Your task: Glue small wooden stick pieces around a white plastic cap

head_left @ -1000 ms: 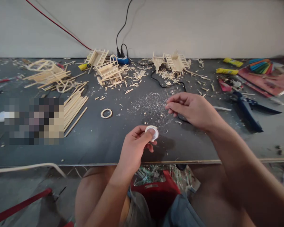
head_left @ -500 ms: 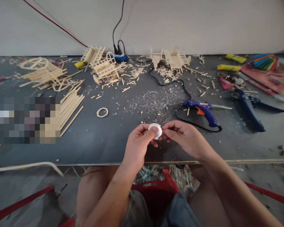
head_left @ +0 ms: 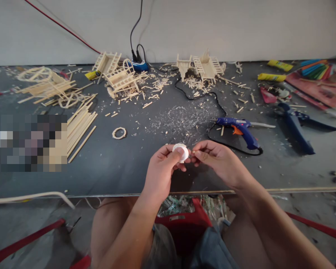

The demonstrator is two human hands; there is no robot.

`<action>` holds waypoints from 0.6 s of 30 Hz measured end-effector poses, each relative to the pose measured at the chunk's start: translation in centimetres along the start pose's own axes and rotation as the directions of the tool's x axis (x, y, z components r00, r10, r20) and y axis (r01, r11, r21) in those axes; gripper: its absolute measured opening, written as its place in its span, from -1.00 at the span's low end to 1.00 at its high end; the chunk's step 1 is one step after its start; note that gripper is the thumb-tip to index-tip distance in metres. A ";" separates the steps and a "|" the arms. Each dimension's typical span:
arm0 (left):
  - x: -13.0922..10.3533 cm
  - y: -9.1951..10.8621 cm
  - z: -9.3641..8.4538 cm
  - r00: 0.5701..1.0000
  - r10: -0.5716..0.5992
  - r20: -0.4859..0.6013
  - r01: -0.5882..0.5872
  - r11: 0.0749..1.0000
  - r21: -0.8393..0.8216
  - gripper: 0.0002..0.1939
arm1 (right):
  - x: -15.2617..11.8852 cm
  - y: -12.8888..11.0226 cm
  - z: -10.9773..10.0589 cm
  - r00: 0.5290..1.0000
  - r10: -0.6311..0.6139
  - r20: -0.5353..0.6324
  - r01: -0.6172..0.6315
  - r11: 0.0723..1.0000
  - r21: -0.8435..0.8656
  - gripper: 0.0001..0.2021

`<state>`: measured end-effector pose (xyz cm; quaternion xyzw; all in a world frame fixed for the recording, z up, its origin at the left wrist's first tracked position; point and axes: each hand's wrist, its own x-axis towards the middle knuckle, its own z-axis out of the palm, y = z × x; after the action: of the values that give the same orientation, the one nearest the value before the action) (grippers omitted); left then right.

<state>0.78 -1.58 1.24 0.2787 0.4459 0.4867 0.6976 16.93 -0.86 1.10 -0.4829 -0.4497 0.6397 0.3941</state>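
Note:
My left hand (head_left: 164, 164) grips a small white round disc (head_left: 182, 154) with a rough rim, the thumb lying across its face. Just to the right, my right hand (head_left: 212, 158) is closed in a pinch on a tiny pale stick piece (head_left: 193, 152), close to the disc's edge. Both hands are above the front part of the dark table. A ring of short stick pieces (head_left: 119, 133) lies flat to the left of my hands. To their right rests a blue glue gun (head_left: 238, 129) with a glue stick in its back end.
Small stick-built carts (head_left: 121, 80) stand at the back among scattered stick bits. Long thin sticks (head_left: 80, 130) lie at left beside a blurred-out patch. Dark blue cutters (head_left: 296, 129), yellow tubes (head_left: 271, 77) and coloured sticks (head_left: 315, 71) are at right. A black cord (head_left: 189, 98) crosses the table.
My left hand with the disc has shifted slightly left, widening the gap to my right hand. The small stick piece now shows at my right fingertips.

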 end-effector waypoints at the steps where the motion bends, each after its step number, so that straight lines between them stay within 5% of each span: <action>1: 0.0 0.0 0.0 1.000 0.003 0.000 -0.003 1.000 -0.002 -0.82 | 0.0 0.0 0.0 1.000 -0.005 -0.007 0.005 1.000 0.002 -0.84; 18: -0.2 0.0 0.0 1.000 -0.003 0.014 0.003 0.999 0.032 -0.83 | -0.6 -0.1 0.2 0.996 -0.079 -0.048 0.066 0.970 -0.234 -0.83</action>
<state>0.71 -1.74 1.29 0.2924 0.4492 0.4767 0.6968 16.88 -1.40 1.34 -0.5270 -0.5274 0.5537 0.3707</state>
